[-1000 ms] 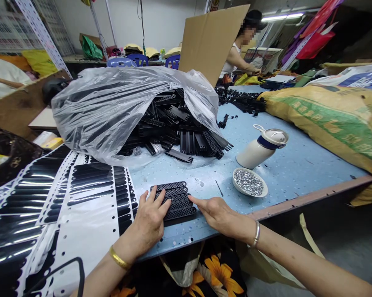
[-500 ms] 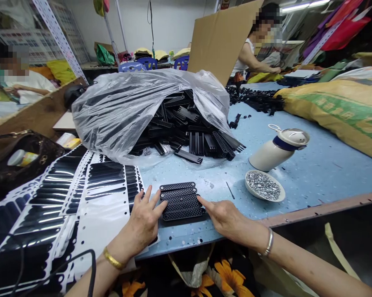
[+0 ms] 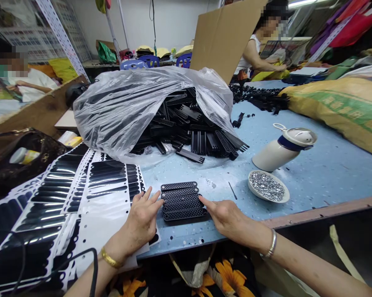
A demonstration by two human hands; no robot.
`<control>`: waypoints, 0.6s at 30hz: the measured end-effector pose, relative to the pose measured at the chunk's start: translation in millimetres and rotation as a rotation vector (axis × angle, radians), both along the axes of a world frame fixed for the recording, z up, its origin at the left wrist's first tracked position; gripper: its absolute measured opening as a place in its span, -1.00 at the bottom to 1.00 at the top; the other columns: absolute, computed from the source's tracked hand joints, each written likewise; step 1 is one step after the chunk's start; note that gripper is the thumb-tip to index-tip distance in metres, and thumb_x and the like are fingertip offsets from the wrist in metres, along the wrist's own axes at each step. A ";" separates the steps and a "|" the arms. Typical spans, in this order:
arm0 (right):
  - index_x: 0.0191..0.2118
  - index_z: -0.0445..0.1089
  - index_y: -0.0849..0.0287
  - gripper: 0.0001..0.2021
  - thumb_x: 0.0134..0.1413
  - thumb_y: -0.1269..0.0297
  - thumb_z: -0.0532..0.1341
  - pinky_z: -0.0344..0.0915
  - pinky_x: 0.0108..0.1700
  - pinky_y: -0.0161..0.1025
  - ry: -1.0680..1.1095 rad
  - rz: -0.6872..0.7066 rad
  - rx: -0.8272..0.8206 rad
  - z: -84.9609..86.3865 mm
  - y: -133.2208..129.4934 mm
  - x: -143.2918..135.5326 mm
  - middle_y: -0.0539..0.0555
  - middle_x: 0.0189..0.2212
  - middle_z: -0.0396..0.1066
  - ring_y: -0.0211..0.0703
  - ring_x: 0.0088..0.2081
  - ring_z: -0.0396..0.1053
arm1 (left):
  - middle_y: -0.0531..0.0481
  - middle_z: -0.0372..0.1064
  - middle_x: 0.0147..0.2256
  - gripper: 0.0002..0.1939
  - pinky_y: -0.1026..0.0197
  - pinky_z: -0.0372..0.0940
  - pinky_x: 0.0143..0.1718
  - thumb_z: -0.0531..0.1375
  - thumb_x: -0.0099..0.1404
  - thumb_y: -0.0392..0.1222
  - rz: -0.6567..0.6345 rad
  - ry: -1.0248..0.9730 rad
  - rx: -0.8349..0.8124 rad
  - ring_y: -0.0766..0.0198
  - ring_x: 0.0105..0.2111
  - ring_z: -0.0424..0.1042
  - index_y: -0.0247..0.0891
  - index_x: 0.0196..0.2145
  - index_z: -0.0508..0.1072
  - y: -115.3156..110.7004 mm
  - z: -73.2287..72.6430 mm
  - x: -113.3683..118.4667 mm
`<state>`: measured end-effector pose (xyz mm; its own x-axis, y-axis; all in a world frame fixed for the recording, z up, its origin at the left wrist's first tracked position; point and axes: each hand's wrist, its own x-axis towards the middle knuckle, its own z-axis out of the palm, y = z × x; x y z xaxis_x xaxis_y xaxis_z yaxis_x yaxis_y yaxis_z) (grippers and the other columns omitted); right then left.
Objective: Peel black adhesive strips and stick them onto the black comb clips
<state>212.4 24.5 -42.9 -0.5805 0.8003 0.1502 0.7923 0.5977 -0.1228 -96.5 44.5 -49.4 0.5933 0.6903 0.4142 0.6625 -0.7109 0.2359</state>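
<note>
Several black lattice-patterned plastic strips [image 3: 183, 201] lie side by side in a block on the blue tabletop. Small shiny metal rings show at some of their ends. At the block's left edge is my left hand [image 3: 142, 214], its fingers spread and one fingertip at a strip's end. My right hand [image 3: 227, 216] has its index finger stretched to the right end of a middle strip, with the other fingers curled under and partly hidden. I see nothing held in either hand. A white bowl [image 3: 255, 192] of small metal rings [image 3: 267, 185] stands to the right.
Behind the block, a clear plastic bag [image 3: 111, 111] spills many black strips [image 3: 201, 140]. Sheets of black stickers [image 3: 107, 177] cover the left side. A white bottle [image 3: 274, 152] stands behind the bowl, and a thin dark stick [image 3: 232, 190] lies nearby. Two people sit farther back.
The view has shifted slightly, moving the scene a little to the right. My left fingertip has drawn back slightly towards the strips' left edge. My right index finger stays at the right end.
</note>
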 end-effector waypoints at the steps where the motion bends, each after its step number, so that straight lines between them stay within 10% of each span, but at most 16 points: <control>1: 0.19 0.26 0.42 -0.47 0.08 0.59 -0.04 0.19 -0.46 -0.26 0.003 0.000 -0.006 -0.2 0.0 0.0 0.11 -0.51 0.49 -0.15 -0.53 0.37 | -0.23 0.44 0.09 -0.47 -0.25 0.30 0.00 0.02 0.13 -0.54 0.005 0.004 0.005 -0.21 0.18 0.29 -0.30 0.03 0.44 0.1 -0.1 -0.3; 18: -0.04 0.46 0.33 -0.66 0.25 0.53 -0.02 0.28 -0.41 -0.28 0.219 0.027 0.068 16.3 19.7 -19.8 0.14 -0.47 0.51 -0.16 -0.48 0.43 | -0.37 0.38 0.11 -0.44 -0.32 0.26 0.02 0.07 0.02 -0.53 0.035 0.087 0.062 -0.33 0.19 0.25 -0.36 0.00 0.47 -4.4 -4.7 9.8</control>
